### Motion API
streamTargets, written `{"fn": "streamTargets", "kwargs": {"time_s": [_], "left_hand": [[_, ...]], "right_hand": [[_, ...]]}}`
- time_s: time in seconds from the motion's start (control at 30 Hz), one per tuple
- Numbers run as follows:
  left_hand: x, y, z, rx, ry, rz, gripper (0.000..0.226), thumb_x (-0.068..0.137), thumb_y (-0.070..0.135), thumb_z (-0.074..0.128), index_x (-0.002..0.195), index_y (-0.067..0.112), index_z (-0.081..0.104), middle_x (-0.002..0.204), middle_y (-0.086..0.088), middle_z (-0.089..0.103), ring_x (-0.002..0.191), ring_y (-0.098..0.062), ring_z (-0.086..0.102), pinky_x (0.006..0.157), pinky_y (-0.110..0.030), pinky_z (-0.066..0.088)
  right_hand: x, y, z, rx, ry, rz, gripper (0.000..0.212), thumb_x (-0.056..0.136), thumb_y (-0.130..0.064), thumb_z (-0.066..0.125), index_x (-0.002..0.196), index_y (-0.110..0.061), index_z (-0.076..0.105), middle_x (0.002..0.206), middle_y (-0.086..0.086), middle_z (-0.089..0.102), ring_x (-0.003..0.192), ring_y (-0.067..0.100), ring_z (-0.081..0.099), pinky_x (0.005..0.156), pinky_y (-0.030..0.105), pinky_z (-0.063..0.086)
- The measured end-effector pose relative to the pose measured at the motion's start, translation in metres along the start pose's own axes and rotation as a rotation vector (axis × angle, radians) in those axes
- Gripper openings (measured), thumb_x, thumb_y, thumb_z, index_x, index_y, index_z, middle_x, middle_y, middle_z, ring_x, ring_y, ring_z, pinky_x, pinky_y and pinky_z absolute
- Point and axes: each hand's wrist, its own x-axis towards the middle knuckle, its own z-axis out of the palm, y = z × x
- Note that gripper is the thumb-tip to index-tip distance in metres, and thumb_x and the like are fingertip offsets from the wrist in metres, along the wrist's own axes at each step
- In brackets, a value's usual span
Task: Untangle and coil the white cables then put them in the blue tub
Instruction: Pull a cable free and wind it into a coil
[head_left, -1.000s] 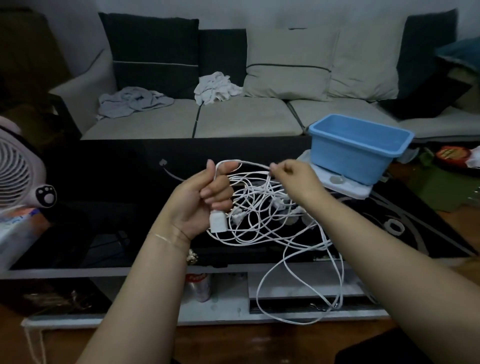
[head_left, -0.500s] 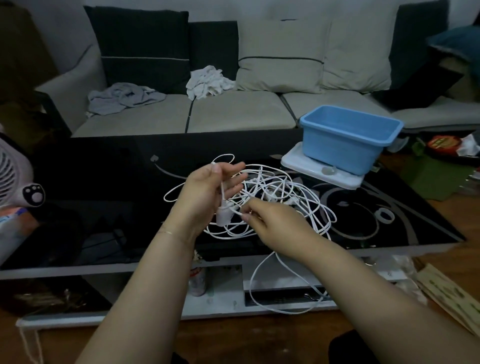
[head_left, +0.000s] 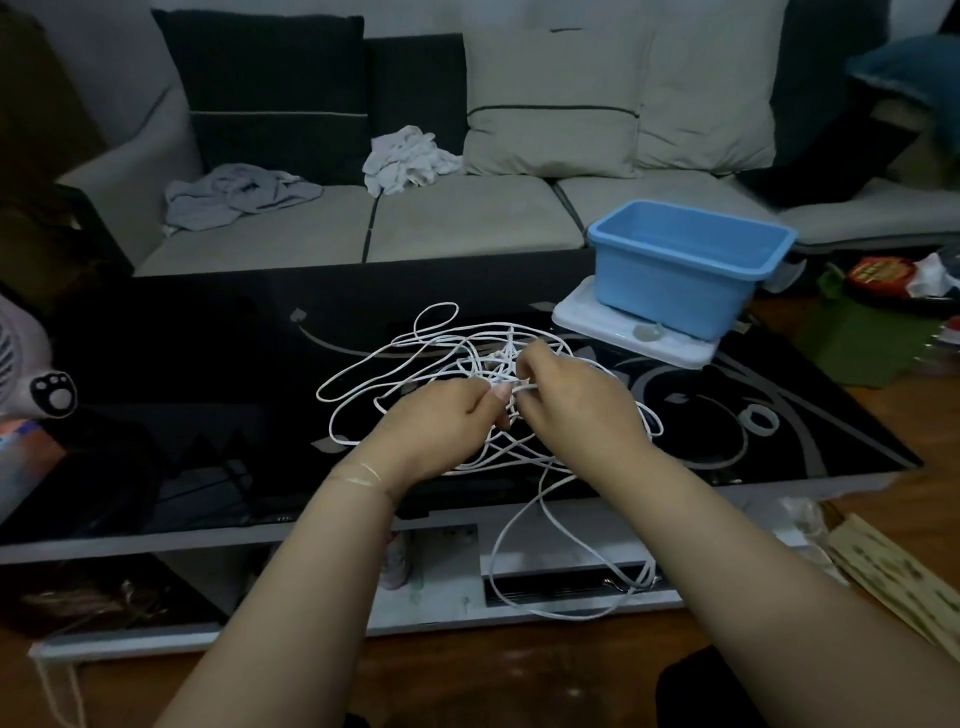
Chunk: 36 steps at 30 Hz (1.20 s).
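A tangle of white cables (head_left: 415, 358) lies on the black glass table (head_left: 208, 364), with loops spread to the left and one long loop hanging over the front edge. My left hand (head_left: 441, 421) and my right hand (head_left: 576, 410) meet over the middle of the tangle, knuckles up, each pinching a strand where the fingertips come together. The knot under the hands is partly hidden. The blue tub (head_left: 685, 265) stands upright and looks empty at the table's far right, on a flat white lid.
A grey sofa (head_left: 467, 223) with cushions and crumpled cloths runs behind the table. A white fan (head_left: 31, 374) stands at the left edge. Packets and a green item lie on the floor at the right. A can (head_left: 397, 558) stands on the shelf below the table.
Both hands have come down from chest height to the table top, lowering the cable bundle onto the glass. The right hand moved from the top of the bundle to meet the left.
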Motion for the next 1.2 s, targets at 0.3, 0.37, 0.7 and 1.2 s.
{"fn": "streamTargets", "kwargs": {"time_s": [0.3,0.37,0.7,1.2], "left_hand": [[-0.003,-0.003,0.004,-0.687,-0.482,0.073,0.037,0.103,0.018,0.032,0.084,0.006,0.061,0.049,0.006,0.051,0.05,-0.009,0.052,0.051,-0.018,0.041],[-0.005,-0.005,0.003,-0.833,-0.546,0.086,0.036,0.103,0.018,0.032,0.081,0.005,0.058,0.057,0.001,0.063,0.064,-0.015,0.064,0.058,-0.019,0.049],[-0.004,-0.009,-0.004,-1.327,-0.616,0.214,0.033,0.094,0.031,0.05,0.097,0.007,0.072,0.044,0.007,0.039,0.037,-0.001,0.021,0.038,-0.018,0.013],[0.008,-0.013,-0.014,-1.719,0.148,0.12,0.041,0.101,0.027,0.03,0.071,0.013,0.056,0.131,-0.021,0.057,0.116,-0.028,0.06,0.085,-0.037,0.056]], "right_hand": [[0.014,0.03,0.017,-0.036,0.093,0.222,0.019,0.093,-0.027,0.051,0.106,-0.013,0.055,0.108,0.009,0.056,0.097,0.032,0.054,0.07,0.037,0.039],[0.016,0.037,0.014,0.039,0.107,0.309,0.025,0.091,-0.04,0.056,0.095,-0.015,0.056,0.098,0.004,0.056,0.089,0.026,0.054,0.067,0.033,0.036],[0.03,0.024,-0.005,1.266,0.23,0.421,0.01,0.083,-0.015,0.07,0.08,-0.02,0.062,0.084,0.001,0.072,0.086,0.017,0.067,0.088,0.037,0.054],[0.002,-0.003,0.02,0.124,-0.195,-0.254,0.018,0.096,-0.031,0.043,0.106,-0.02,0.053,0.098,0.003,0.064,0.092,0.027,0.057,0.083,0.035,0.033]]}}
